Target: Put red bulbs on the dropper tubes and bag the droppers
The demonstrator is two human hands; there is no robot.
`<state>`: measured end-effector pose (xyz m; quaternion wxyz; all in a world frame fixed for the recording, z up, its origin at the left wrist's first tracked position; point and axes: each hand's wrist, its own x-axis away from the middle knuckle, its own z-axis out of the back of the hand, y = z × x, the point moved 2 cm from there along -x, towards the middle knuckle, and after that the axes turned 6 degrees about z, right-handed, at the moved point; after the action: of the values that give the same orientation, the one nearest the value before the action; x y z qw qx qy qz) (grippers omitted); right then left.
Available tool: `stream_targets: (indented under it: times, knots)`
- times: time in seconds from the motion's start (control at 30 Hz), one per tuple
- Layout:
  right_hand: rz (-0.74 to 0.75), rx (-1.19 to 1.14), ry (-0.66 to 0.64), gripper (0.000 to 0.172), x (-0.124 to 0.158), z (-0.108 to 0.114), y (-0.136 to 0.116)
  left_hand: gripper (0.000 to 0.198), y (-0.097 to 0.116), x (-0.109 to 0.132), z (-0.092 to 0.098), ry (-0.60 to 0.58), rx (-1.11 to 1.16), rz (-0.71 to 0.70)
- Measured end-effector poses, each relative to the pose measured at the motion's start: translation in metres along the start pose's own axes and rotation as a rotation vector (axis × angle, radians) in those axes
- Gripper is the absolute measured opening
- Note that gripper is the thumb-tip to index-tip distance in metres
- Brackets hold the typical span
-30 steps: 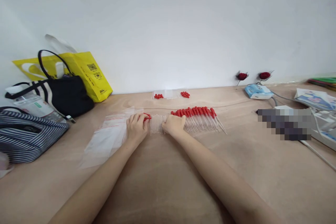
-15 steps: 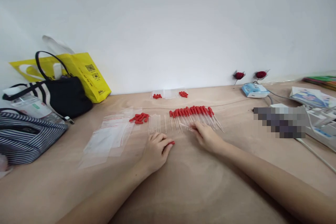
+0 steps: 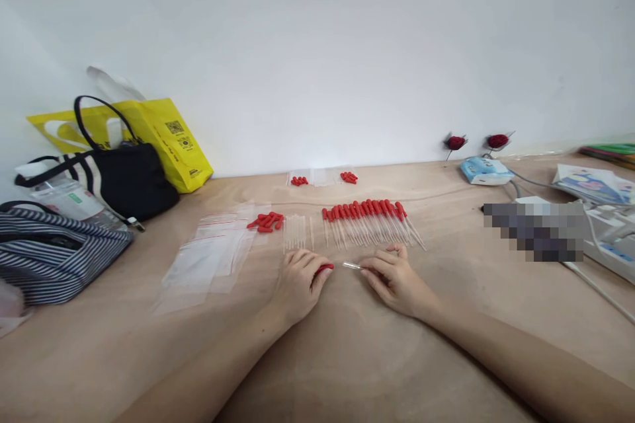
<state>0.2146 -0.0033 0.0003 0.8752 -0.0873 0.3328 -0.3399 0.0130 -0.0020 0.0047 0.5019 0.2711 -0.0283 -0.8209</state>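
My left hand [image 3: 299, 281] rests on the table with thumb and fingers pinched on a small red rubber bulb [image 3: 325, 268]. My right hand [image 3: 394, 277] pinches a clear glass dropper tube [image 3: 352, 266] that points left toward the bulb; a small gap separates tube and bulb. Beyond the hands lies a row of finished droppers with red bulbs [image 3: 370, 219]. To its left lie bare glass tubes [image 3: 296, 231] and a small pile of loose red bulbs [image 3: 266, 221].
Clear zip bags [image 3: 208, 254] lie at the left. A striped bag [image 3: 54, 251], a black handbag [image 3: 126, 178] and a yellow bag [image 3: 169, 135] stand far left. Small packets of red bulbs [image 3: 322, 178] sit near the wall. Cables, a box and papers [image 3: 592, 188] crowd the right.
Both hands left the row of tubes and pulled back toward me. The left hand picked up a red bulb, the right hand took a glass tube and brought it left toward the bulb.
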Motion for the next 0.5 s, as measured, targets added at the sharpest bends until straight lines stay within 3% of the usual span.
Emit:
stream_targets:
  times: [0.5]
  knots:
    - [0.095,0.019,0.032,0.018,-0.003,-0.013,-0.009,0.014,0.004,-0.002,0.0,-0.019,0.09,0.057]
